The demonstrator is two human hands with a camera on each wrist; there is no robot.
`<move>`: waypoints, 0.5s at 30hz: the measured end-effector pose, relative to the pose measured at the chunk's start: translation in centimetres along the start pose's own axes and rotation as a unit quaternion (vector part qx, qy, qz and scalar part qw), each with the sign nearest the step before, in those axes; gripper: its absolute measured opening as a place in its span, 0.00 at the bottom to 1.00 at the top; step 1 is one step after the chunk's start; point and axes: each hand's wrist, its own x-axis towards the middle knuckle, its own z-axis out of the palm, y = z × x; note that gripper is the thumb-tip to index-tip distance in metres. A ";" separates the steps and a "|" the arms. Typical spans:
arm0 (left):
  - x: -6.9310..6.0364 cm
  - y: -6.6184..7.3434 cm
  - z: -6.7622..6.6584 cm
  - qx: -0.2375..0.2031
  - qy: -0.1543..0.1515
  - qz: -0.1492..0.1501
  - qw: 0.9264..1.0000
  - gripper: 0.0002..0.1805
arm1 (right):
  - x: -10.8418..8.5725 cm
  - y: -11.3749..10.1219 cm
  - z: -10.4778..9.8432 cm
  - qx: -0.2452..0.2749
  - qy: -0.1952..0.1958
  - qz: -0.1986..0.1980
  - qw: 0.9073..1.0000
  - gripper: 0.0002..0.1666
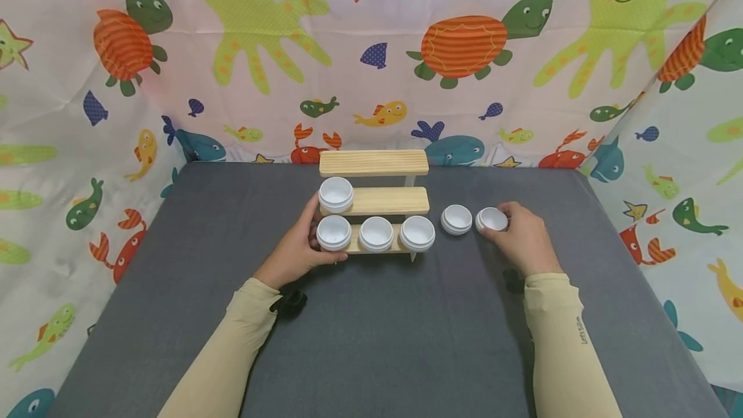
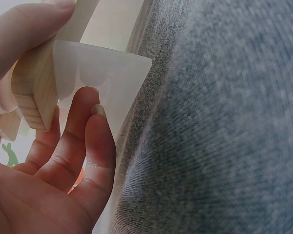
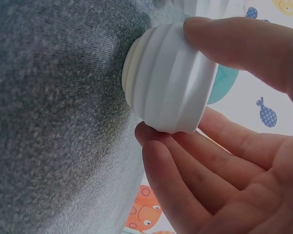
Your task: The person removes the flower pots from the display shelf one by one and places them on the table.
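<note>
Right of the frame's centre we see the right hand (image 1: 525,237) pinching a ridged white cup (image 1: 491,219) on the tabletop (image 1: 371,340), just right of a second cup (image 1: 456,219) and apart from the central three-tiered wooden rack (image 1: 395,200), whose left end the left hand (image 1: 295,245) grips.

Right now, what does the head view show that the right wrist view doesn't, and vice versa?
Only the head view shows the left hand gripping the tiered wooden stand and the inside of the held white cup. Only the right wrist view shows the palm side of the right hand. Both show the right hand holding that cup, the gray cloth and the sea-creature backdrop.
</note>
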 end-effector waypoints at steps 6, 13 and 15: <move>-0.1 0.2 -0.1 0.001 -0.003 -0.005 1.000 0.77 | -0.1 -0.1 -0.2 0.000 -0.008 0.002 1.000 0.38; -0.1 0.3 -0.1 0.009 -0.004 -0.008 1.000 0.76 | -0.1 0.0 -0.5 -0.005 -0.026 0.015 1.000 0.48; -0.1 0.3 0.0 0.008 -0.004 -0.008 1.000 0.76 | -0.1 0.0 -0.7 -0.008 -0.026 0.013 1.000 0.51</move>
